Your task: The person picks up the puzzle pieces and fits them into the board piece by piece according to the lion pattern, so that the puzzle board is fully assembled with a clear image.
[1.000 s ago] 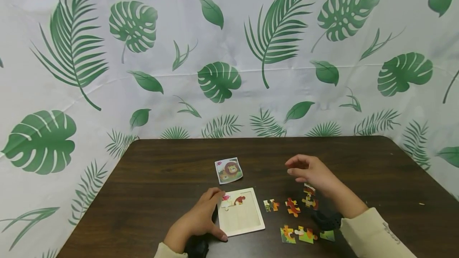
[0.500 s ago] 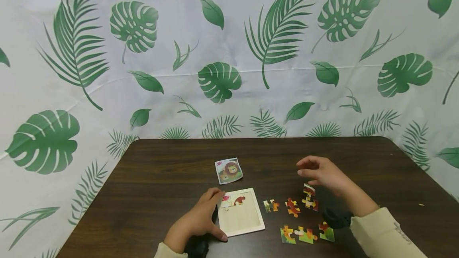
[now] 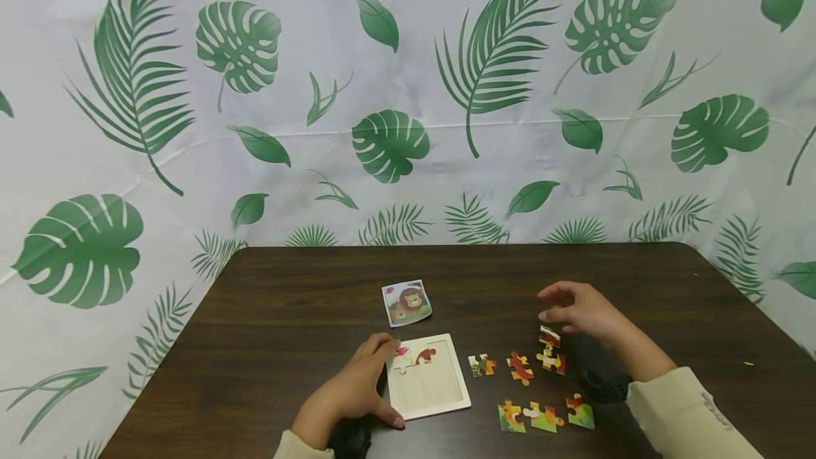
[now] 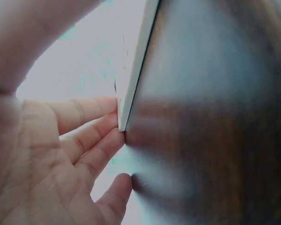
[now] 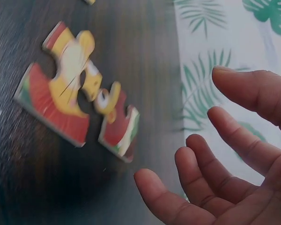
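My left hand [image 3: 357,382] holds the left side of a pale wooden puzzle board [image 3: 427,401], with the thumb by its near corner and the fingers at the far one. Up close, the fingertips touch the board's edge [image 4: 136,75]. A pink-and-white puzzle piece [image 3: 401,354] and a brown one [image 3: 426,356] lie in the board's upper part. Holding nothing, my right hand [image 3: 586,310] hovers with loosely bent fingers near two lion-face pieces [image 3: 551,361]. In the right wrist view, the larger red-and-yellow piece [image 5: 70,112] and the smaller piece [image 5: 117,131] lie close together.
A small lion picture card [image 3: 406,304] lies behind the board. Right of the board are a green-orange piece [image 3: 482,365] and a red-brown piece [image 3: 520,368]. Several green-edged pieces [image 3: 543,418] form a row nearer the front. A leaf-print cloth [image 3: 408,91] hangs behind the dark table [image 3: 306,282].
My right hand has moved to the right, and the front-right green-and-red piece, partly covered before, now shows whole. The left hand and the board have stayed in place.
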